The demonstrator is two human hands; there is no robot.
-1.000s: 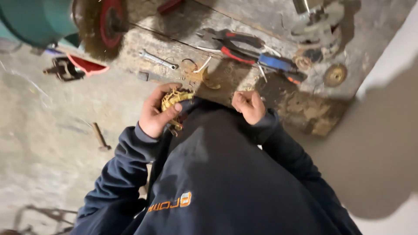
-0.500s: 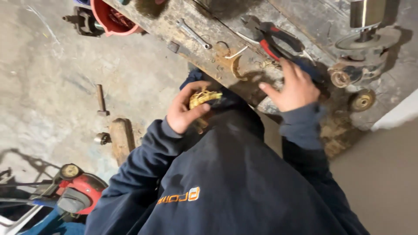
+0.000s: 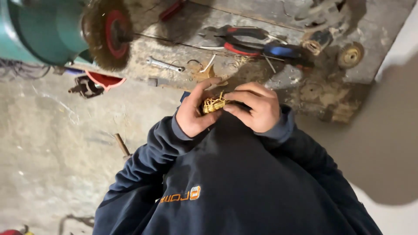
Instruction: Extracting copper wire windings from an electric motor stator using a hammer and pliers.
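Centre of the frame, just above the dark sweatshirt [image 3: 244,182]: small bundle of brass-coloured wire [image 3: 214,104], pinched between both hands. Left hand [image 3: 193,114] curled round the bundle's left end, thumb and fingers closed on it. Right hand [image 3: 257,106] closed on the right end, fingertips pressing into the strands, a few loose ends sticking up between the two grips.

Probably light, judging by size. Springy rather than stiff, strands likely to spread or unwind once pressure lets go. Thin ends likely sharp on bare skin. Best held around the tightly wound middle, not by the stray tips, which would bend and slip. Little risk of breaking; more risk of tangling or fraying.

Across the top of the frame: worn workbench [image 3: 374,65] with red-handled pliers [image 3: 241,38], blue-handled tool [image 3: 283,51], wrench [image 3: 164,65] at upper centre-left, small wire wheel [image 3: 351,55] at upper right. Upper left corner: green grinder [image 3: 43,30] carrying a round wire brush wheel [image 3: 106,35]. Left side and lower left: bare concrete floor [image 3: 48,152], short rod [image 3: 122,145] lying on it.
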